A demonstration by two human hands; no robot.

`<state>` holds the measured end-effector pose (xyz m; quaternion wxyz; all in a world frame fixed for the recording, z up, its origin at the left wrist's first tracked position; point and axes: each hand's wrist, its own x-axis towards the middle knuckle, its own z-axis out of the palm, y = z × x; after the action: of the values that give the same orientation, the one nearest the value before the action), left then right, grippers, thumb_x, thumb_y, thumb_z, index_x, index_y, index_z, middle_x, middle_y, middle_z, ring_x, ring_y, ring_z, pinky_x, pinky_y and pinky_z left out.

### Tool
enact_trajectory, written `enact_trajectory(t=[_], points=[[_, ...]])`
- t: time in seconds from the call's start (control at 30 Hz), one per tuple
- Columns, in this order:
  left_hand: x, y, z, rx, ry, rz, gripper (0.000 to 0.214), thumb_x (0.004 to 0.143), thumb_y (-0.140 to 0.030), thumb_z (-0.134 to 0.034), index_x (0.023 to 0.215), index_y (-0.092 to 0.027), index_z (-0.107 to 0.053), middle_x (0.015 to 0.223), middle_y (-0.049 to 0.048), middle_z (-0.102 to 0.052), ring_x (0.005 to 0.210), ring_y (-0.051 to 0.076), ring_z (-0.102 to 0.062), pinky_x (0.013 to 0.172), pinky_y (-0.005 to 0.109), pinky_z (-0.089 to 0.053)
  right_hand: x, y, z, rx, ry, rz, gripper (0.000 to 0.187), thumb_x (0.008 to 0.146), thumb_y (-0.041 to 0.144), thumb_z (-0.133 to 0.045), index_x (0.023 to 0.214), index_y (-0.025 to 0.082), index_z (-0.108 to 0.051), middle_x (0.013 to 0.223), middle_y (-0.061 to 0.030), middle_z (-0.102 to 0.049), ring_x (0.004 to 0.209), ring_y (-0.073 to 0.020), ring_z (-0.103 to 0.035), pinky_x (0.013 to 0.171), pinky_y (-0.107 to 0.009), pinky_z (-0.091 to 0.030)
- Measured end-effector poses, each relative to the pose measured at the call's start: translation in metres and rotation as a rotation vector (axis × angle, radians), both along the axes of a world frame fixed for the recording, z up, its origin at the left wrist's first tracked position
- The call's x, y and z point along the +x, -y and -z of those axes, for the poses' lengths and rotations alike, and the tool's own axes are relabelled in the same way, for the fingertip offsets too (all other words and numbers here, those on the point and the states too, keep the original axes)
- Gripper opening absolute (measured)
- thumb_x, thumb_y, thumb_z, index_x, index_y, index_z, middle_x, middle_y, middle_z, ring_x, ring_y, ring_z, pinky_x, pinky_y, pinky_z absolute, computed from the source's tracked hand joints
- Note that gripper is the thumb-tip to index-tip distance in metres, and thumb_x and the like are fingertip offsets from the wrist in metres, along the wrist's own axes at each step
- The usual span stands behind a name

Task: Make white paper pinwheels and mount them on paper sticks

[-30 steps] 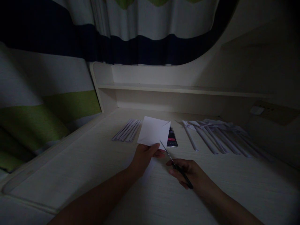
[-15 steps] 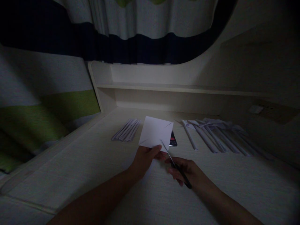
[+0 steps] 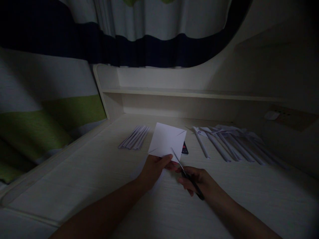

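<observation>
My left hand [image 3: 153, 166] pinches the near edge of a square white paper sheet [image 3: 166, 142], fingers closed on it, holding it tilted up above the middle of the pale wooden tabletop [image 3: 99, 172]. My right hand [image 3: 199, 181] grips dark-handled metal scissors [image 3: 185, 174], fingers wrapped round the handles, blades entering the sheet's near right corner. Sheet shows slits at its corners. A dark phone [image 3: 184, 149] lies just behind the sheet. Bundle of folded white paper strips [image 3: 134, 137] toward the back left, rolled white paper sticks [image 3: 229, 141] toward the back right.
</observation>
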<state>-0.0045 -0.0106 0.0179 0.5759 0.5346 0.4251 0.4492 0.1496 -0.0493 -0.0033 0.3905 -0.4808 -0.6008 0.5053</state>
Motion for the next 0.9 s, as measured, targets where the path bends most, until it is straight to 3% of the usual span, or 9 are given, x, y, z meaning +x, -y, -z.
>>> enact_trajectory(t=[0.4, 0.53, 0.9], points=[[0.0014, -0.0001, 0.0024, -0.001, 0.001, 0.028, 0.028, 0.069, -0.036, -0.056, 0.062, -0.011, -0.067, 0.06, 0.0071, -0.067, 0.056, 0.015, -0.06, 0.06, 0.025, -0.046, -0.0005, -0.0007, 0.0003, -0.01, -0.002, -0.015, 0.031, 0.067, 0.038, -0.062, 0.086, 0.014, -0.059, 0.048, 0.0065, -0.044, 0.037, -0.0056, -0.039, 0.037, -0.019, -0.034], [0.0012, -0.0005, 0.003, -0.03, -0.015, -0.001, 0.029, 0.068, -0.036, -0.057, 0.06, -0.01, -0.066, 0.062, 0.0083, -0.067, 0.056, 0.015, -0.06, 0.061, 0.025, -0.046, 0.0006, -0.0025, 0.0039, -0.025, 0.056, -0.019, 0.032, 0.068, 0.041, -0.06, 0.085, 0.014, -0.058, 0.041, 0.0079, -0.042, 0.031, -0.005, -0.037, 0.032, -0.017, -0.029], [0.0019, 0.0003, 0.0029, -0.05, -0.01, -0.012, 0.028, 0.068, -0.036, -0.058, 0.061, -0.01, -0.067, 0.06, 0.0081, -0.067, 0.055, 0.015, -0.06, 0.061, 0.025, -0.045, -0.001, 0.003, -0.0058, -0.03, 0.059, 0.027, 0.028, 0.066, 0.043, -0.059, 0.067, 0.015, -0.056, 0.039, 0.0089, -0.038, 0.028, -0.0033, -0.031, 0.028, -0.016, -0.027]])
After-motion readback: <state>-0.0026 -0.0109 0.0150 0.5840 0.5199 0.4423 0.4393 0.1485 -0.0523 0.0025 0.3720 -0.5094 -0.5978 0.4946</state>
